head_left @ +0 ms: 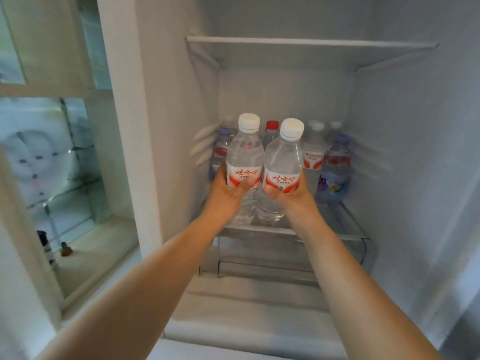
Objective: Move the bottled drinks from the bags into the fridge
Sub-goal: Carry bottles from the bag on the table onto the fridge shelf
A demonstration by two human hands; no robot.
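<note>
Both arms reach into the open fridge. My left hand (225,189) grips a clear water bottle (243,157) with a white cap and a red-and-white label. My right hand (293,193) grips a matching second bottle (281,162) right beside it. Both bottles stand upright, side by side, with their bases at the front of the glass shelf (345,224). Behind them on the same shelf stand several more bottles: a purple-capped one at the right (335,167), a white-capped one (314,152), a red-capped one (271,128) and one at the left (222,146). No bags are in view.
An upper shelf (311,46) spans the fridge above the bottles. A clear drawer (265,266) sits below the glass shelf. The open fridge door (57,157) with its shelves is at the left; small dark items (66,249) rest on its lower ledge.
</note>
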